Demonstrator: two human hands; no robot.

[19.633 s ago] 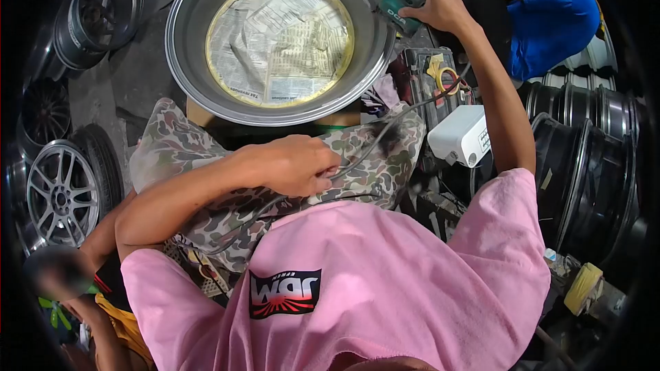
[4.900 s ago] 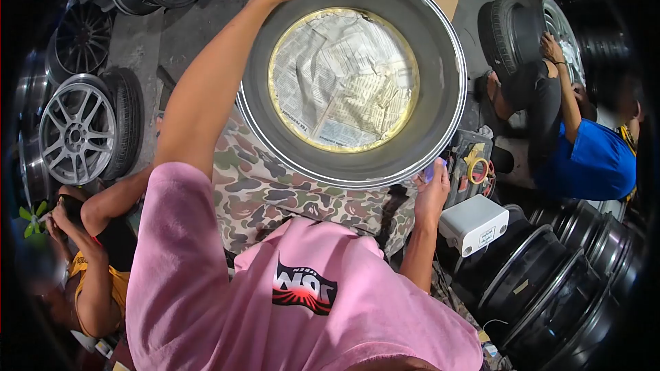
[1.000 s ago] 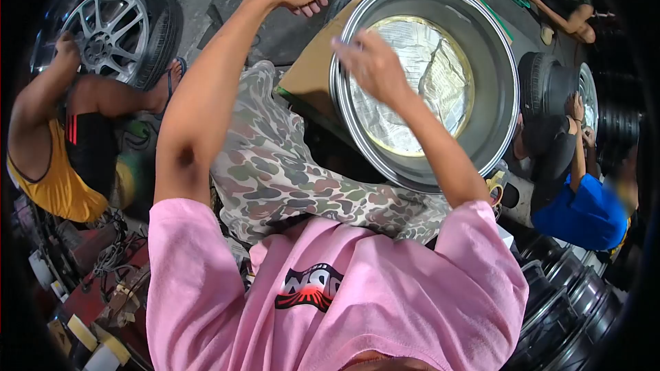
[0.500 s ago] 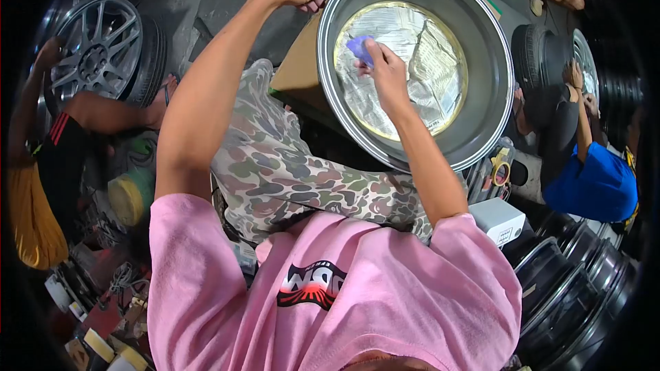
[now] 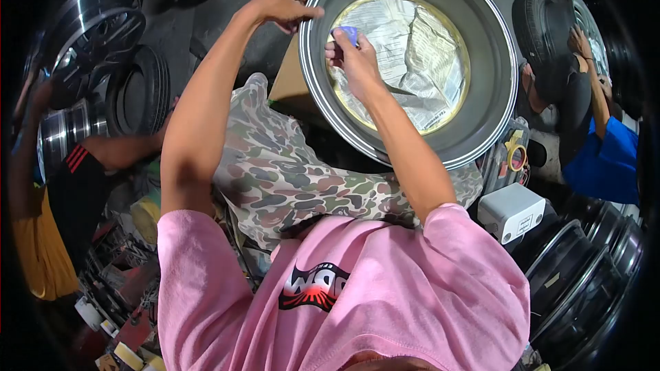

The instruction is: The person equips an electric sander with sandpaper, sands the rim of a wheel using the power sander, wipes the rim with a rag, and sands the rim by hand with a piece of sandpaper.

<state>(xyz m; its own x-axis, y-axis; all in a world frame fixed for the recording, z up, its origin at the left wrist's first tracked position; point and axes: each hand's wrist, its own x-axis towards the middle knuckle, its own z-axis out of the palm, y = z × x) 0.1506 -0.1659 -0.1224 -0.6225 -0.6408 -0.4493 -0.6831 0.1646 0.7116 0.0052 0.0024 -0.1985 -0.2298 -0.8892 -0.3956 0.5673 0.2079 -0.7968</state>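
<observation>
A large wheel rim (image 5: 489, 86) with a grey inner barrel and a bright ringed lip lies tilted in front of me. Newspaper (image 5: 392, 45) edged with yellowish tape covers its centre. My left hand (image 5: 283, 8) is closed at the lip's left edge, thumb over it; part of the fingers is hidden. Inside the barrel, at the left, my right hand (image 5: 356, 62) pinches a folded purple piece of sandpaper (image 5: 349, 33) near the barrel wall.
A cardboard box (image 5: 289, 79) supports the wheel. A grey-white box (image 5: 510, 211), a tape roll (image 5: 517, 158) and dark wheels (image 5: 560, 275) are at my right. Co-workers sit on both sides, one in a blue shirt (image 5: 605, 161) with a tyre (image 5: 540, 34). Tools clutter the lower left.
My right hand has moved left with the purple sandpaper, toward the barrel wall. My left hand has shifted slightly down and left along the lip. At left, the co-worker's wheel has tipped.
</observation>
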